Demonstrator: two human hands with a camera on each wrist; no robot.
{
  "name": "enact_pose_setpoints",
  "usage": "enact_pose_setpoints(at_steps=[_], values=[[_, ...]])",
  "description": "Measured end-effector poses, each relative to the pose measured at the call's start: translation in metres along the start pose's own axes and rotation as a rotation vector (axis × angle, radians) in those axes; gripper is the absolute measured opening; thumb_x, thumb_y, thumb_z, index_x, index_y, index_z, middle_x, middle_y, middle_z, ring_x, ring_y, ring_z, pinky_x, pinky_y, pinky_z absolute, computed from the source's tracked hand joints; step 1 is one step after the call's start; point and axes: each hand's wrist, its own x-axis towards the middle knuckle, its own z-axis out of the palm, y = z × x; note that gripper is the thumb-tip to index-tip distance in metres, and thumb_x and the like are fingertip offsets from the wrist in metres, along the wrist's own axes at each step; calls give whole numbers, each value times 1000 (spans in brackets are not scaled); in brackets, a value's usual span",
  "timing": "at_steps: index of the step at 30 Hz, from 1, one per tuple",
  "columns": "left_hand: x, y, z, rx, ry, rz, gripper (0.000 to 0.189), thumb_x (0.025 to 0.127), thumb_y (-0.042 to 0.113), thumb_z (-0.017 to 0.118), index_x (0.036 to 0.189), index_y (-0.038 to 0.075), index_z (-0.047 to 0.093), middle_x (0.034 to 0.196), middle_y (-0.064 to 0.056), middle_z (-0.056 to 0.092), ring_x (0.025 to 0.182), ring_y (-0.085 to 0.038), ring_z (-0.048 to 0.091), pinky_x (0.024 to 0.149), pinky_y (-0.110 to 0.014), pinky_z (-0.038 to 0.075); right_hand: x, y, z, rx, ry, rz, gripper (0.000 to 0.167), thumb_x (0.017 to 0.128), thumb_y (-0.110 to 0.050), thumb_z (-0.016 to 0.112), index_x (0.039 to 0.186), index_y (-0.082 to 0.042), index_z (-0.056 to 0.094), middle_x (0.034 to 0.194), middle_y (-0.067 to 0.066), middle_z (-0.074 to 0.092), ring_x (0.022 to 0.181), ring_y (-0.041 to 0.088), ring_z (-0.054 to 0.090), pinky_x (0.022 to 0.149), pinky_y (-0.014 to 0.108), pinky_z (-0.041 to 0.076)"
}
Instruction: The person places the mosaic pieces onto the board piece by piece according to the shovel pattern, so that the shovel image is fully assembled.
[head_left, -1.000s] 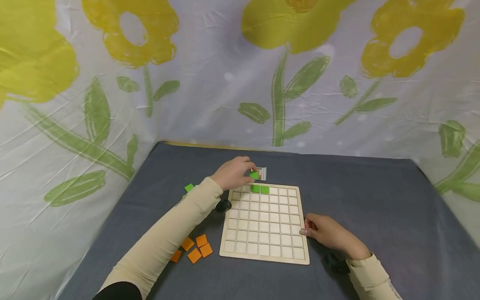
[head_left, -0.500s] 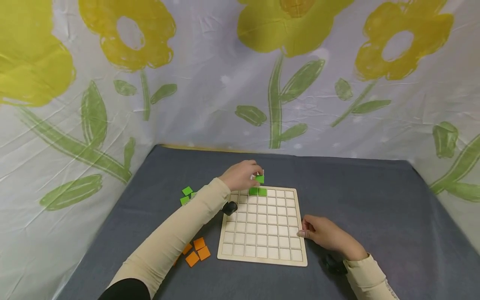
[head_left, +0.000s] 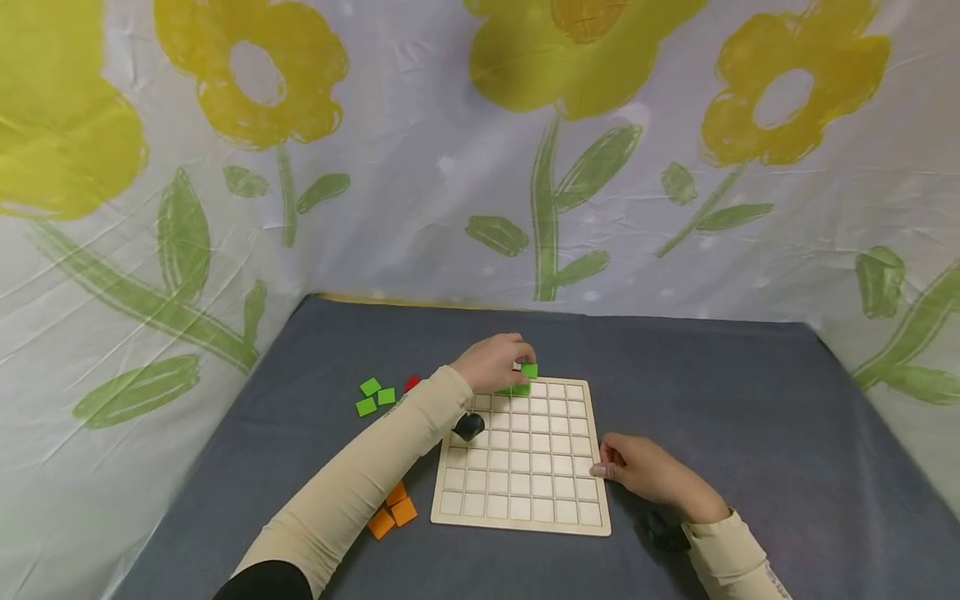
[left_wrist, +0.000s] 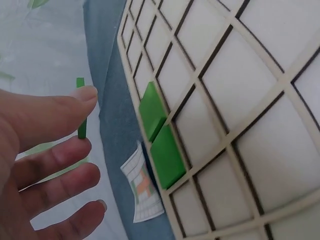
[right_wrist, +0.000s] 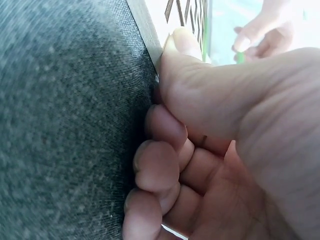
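Observation:
My left hand (head_left: 493, 364) pinches a green square tile (head_left: 530, 370) between thumb and fingertip, above the far edge of a pale wooden grid board (head_left: 531, 462). In the left wrist view this held tile (left_wrist: 81, 131) is seen edge-on, apart from the board. Two green tiles (left_wrist: 167, 159) lie side by side in cells of the edge row. At the board's right edge, my right hand (head_left: 651, 472) grips the rim, its thumb (right_wrist: 182, 45) on top and the other fingers curled by the side.
Left of the board lie several loose green tiles (head_left: 386, 396) and a red piece (head_left: 412, 382), partly behind the left sleeve. Orange tiles (head_left: 403, 511) lie nearer, partly hidden by that arm. A small printed card (left_wrist: 142, 187) sits beyond the far edge on the dark cloth (head_left: 712, 392).
My left hand has moved slightly right and nearer to the board with the green tile, away from over the card. The right hand stays at the board's edge.

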Motion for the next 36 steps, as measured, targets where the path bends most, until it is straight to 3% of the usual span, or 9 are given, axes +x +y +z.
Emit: enact_pose_setpoints(at_steps=[6,15,23,28,36], values=[[3,1,8,-26,1,3,33,89,24,70,120,14,64,108,-3,59,92,-15,55,80,-32,47,1,-1,2,7,1,3,23,91,-28,65,81,-11,52,62,-6,40,52,3,35,49,20,31],[8,-1,19,-63,3,-17,31,90,24,69,119,14,65,103,-2,58,83,-14,49,71,-28,43,3,-3,2,27,8,-13,24,91,-29,65,81,-10,52,62,-7,42,51,2,36,49,20,32],[10,-2,30,19,-1,0,25,88,26,70,111,17,68,96,2,58,87,-13,55,71,-26,44,2,-3,3,20,4,11,23,91,-28,65,81,-11,53,62,-7,42,52,3,36,48,20,32],[11,-3,36,41,1,32,25,87,25,72,110,15,70,99,-1,62,81,-11,54,71,-26,46,1,-1,4,23,1,16,24,91,-29,65,82,-11,53,62,-7,42,51,3,35,48,20,32],[14,-1,38,71,9,50,28,87,26,72,113,16,69,102,1,62,86,-11,56,77,-26,49,0,1,2,8,26,-2,24,90,-29,65,81,-11,53,63,-7,42,52,2,35,48,20,31]])
